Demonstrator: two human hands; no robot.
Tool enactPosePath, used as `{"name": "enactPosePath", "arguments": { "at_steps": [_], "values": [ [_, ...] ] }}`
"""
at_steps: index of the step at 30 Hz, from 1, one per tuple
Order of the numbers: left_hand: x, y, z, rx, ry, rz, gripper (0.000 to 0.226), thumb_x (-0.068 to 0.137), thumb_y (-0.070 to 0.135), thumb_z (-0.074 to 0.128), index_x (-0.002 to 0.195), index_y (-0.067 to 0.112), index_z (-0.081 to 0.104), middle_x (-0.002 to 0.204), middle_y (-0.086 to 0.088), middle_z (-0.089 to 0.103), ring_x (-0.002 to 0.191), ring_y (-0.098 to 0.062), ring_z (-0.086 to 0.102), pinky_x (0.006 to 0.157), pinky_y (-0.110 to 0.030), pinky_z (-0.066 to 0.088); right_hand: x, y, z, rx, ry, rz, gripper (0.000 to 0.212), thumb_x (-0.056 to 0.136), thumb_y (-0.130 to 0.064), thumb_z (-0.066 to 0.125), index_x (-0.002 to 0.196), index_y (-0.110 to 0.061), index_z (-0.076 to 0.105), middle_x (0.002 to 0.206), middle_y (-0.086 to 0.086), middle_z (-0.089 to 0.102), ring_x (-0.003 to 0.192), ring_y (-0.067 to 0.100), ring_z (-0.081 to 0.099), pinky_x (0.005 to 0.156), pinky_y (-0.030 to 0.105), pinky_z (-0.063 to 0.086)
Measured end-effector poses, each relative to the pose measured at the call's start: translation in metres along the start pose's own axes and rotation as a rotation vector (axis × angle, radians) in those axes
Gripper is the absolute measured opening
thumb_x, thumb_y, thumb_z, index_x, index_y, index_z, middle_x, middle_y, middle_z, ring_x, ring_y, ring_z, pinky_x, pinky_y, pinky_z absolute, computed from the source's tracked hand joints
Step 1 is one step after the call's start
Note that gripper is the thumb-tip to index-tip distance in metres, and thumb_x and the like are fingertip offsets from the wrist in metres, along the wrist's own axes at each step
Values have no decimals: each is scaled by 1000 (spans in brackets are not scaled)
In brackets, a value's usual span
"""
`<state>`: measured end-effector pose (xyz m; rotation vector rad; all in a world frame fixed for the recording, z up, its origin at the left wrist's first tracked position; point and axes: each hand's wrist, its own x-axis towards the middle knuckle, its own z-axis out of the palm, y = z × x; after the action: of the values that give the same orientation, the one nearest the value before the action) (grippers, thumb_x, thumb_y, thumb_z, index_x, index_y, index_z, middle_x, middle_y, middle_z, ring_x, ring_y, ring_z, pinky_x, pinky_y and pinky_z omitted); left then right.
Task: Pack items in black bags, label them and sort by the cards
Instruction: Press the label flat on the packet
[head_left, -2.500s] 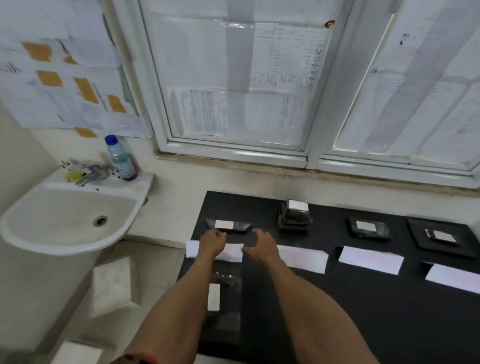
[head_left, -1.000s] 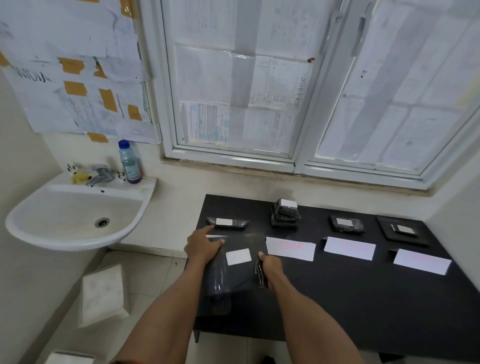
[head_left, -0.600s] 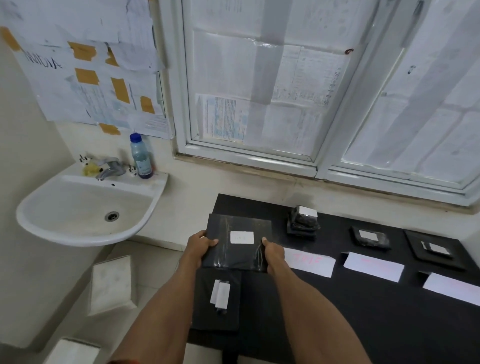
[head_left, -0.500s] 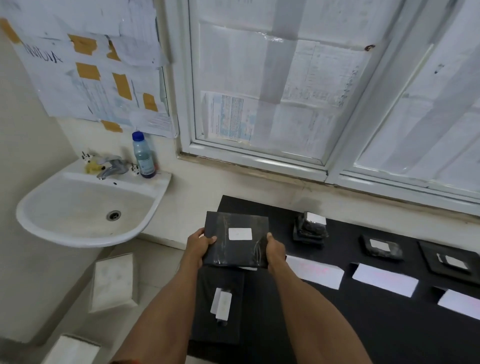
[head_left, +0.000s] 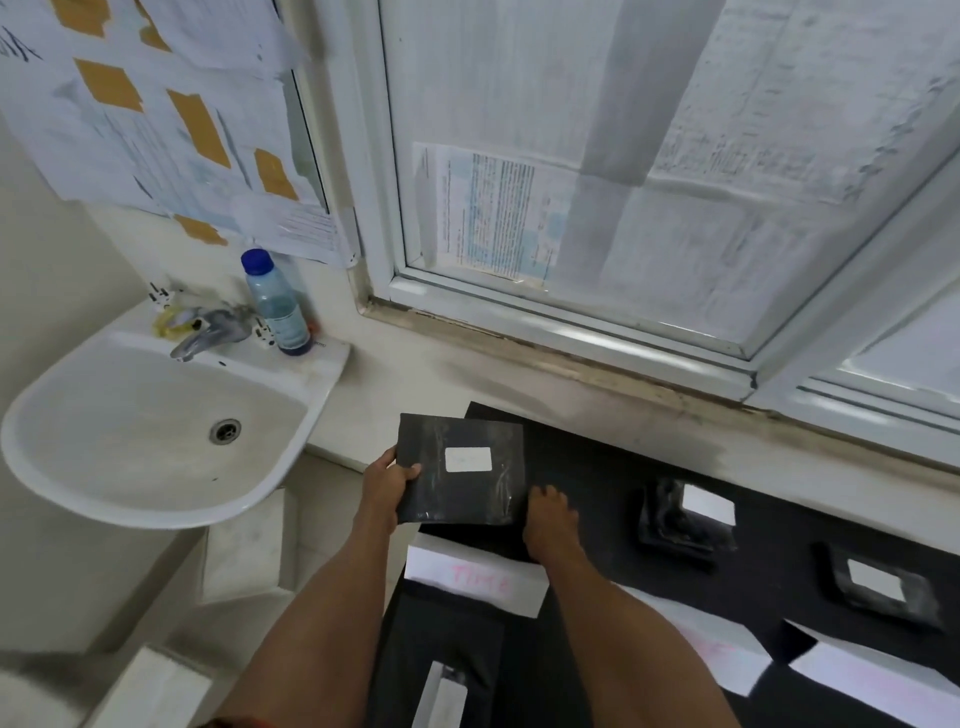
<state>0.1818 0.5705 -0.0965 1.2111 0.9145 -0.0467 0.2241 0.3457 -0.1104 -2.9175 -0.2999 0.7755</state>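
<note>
Head view, looking down along both forearms: I am in the sorting step. The black bag (head_left: 460, 483) is packed flat and already wears its white label (head_left: 467, 459), so what remains for this one is to lay it down in its place.

My left hand (head_left: 387, 486) grips the bag's left edge, thumb on top and fingers curled underneath, and carries its weight. My right hand (head_left: 550, 514) sits at the bag's near right corner with the fingers bent downward. I cannot tell whether it pinches that corner or only rests beside it.

The bag hangs over the far left corner of the tabletop (head_left: 597, 467), roughly level, label up, its left part sticking out past the left edge toward the sink (head_left: 156, 431). Just nearer to me, along the left edge, lies the pink-lettered card (head_left: 478, 574) that reads "TIME". I judge that this bag belongs to that card, in the bare spot beyond it.

The next move calls for bringing the bag a little rightward and down, so that it lands wholly on the tabletop behind the card without covering the writing, then letting go with the left hand.

Further along the far edge sit two other labelled bags (head_left: 685, 514), with their own cards (head_left: 717, 654) nearer to me. Another labelled bag (head_left: 441, 675) lies at the near left edge.
</note>
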Motion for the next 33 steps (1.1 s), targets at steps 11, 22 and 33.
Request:
{"name": "enactPosePath", "arguments": {
  "at_steps": [11, 22, 33],
  "values": [
    [43, 7, 19, 100, -36, -37, 44, 85, -3, 58, 123, 17, 62, 111, -10, 68, 93, -31, 66, 73, -36, 56, 36, 25, -15, -61, -123, -159, 38, 77, -17, 69, 113, -11, 58, 119, 10, 58, 107, 27, 59, 87, 34, 50],
    [52, 4, 41, 167, -54, -57, 42, 86, -2, 57, 125, 15, 61, 112, -9, 65, 90, -29, 62, 77, -39, 54, 16, 65, -41, -312, 91, 100, 33, 81, -21, 66, 113, -13, 63, 111, 8, 66, 101, 27, 64, 80, 34, 51],
    [55, -11, 84, 326, -69, 40, 38, 88, -4, 55, 125, 3, 60, 113, -12, 65, 93, -30, 61, 75, -32, 52, 42, 35, -46, -117, 111, -95, 50, 75, -31, 66, 120, -13, 56, 120, 8, 57, 102, 29, 60, 83, 37, 50]
  ]
}}
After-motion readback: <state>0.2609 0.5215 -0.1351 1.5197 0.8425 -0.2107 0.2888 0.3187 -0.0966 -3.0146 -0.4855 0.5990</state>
